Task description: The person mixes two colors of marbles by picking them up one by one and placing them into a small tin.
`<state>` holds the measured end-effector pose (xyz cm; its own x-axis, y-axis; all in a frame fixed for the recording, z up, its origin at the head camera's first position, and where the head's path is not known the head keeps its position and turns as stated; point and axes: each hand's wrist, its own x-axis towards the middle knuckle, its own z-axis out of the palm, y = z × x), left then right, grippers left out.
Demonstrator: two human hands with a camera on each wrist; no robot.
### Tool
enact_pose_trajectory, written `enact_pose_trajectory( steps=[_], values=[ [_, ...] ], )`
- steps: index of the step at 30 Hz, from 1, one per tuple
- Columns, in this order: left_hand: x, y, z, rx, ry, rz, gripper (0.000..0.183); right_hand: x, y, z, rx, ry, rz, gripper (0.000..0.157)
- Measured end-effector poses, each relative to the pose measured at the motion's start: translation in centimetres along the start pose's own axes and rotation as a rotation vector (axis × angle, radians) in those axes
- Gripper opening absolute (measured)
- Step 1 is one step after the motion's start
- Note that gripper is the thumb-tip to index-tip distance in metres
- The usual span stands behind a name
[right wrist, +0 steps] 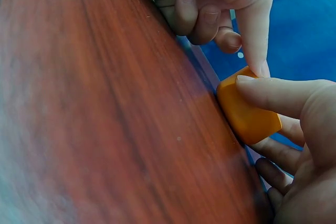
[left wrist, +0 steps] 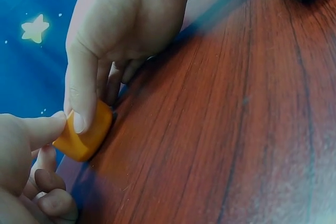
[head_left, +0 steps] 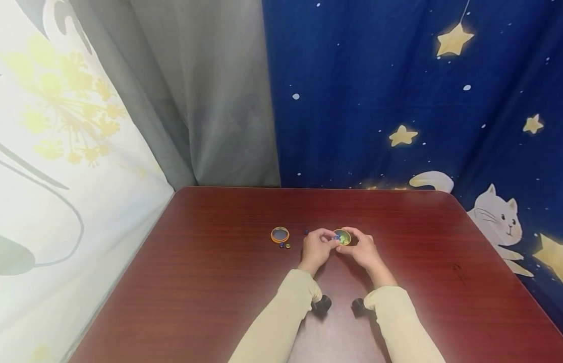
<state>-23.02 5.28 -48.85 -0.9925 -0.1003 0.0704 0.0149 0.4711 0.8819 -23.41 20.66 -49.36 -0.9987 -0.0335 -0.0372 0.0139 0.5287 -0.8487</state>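
My right hand (head_left: 364, 250) grips a small orange bowl (right wrist: 247, 111), thumb on its near side and fingers round the far side. Green pieces (head_left: 344, 239) show inside it. The left hand (head_left: 317, 248) reaches over the bowl's left rim. Between its thumb and index finger, at the rim, shows a small blue bead (head_left: 337, 237). In the right wrist view the left hand's other fingers (right wrist: 205, 22) are curled beside the bowl; the bead is hidden there.
To the left lies a round orange-rimmed dish (head_left: 280, 235) with a grey inside. Just in front of it are a dark blue bead (head_left: 282, 245) and a yellow-green bead (head_left: 288, 246). Another blue bead (head_left: 306, 232) sits beyond the left hand on the red-brown table (head_left: 209, 282).
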Motion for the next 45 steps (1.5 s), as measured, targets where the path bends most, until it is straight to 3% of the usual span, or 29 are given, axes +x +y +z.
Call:
enact_pose_trajectory(
  steps=[13,18,23,28,32,39,45],
  values=[
    [0.0,0.0,-0.3,0.01,0.008,0.017,0.014,-0.1,0.1,-0.1,0.009,0.0,0.007,0.063],
    [0.8,-0.3,-1.4,0.126,0.077,0.084,0.017,-0.1,-0.1,0.0,0.003,0.008,-0.005,0.062],
    [2.5,-0.4,-3.7,0.286,0.115,0.186,0.023,-0.1,-0.2,0.1,0.007,0.008,0.009,0.062],
    [4.3,-0.8,-5.8,0.449,0.034,0.228,0.033,-0.1,-0.3,0.2,0.015,0.006,0.028,0.062],
    [5.4,-1.3,-6.5,0.54,-0.055,0.268,0.041,0.0,-0.2,0.2,0.018,0.008,0.028,0.063],
    [6.5,-1.4,-6.4,0.628,-0.23,0.302,0.055,-0.1,-0.2,0.0,0.012,0.018,0.032,0.063],
    [6.9,-0.5,-5.8,0.726,-0.373,0.32,0.066,-0.1,-0.3,0.2,-0.004,0.015,0.028,0.061]
  ],
)
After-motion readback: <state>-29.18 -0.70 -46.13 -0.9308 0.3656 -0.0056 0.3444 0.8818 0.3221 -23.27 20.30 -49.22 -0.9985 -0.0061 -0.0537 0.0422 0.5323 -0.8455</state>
